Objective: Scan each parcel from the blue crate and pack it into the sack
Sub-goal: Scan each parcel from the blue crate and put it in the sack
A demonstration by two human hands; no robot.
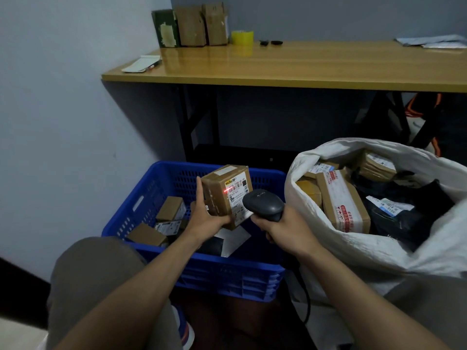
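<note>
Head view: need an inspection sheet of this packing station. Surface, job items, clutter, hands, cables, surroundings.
Surface: wooden table, glossy top, set against the wall.
Job's things: blue crate on the floor, a few small boxes left inside; parcel held over it, red scan line on its label; scanner aimed at it; white sack open, parcels inside.
Clutter: on the table, cardboard boxes, yellow tape roll, notepad, mailers.
Hands: left hand holds the parcel; right hand grips the scanner.
Cables: dark cable hangs below the right hand, beside the crate.
Surroundings: orange-and-black item under the table, unclear.
</note>
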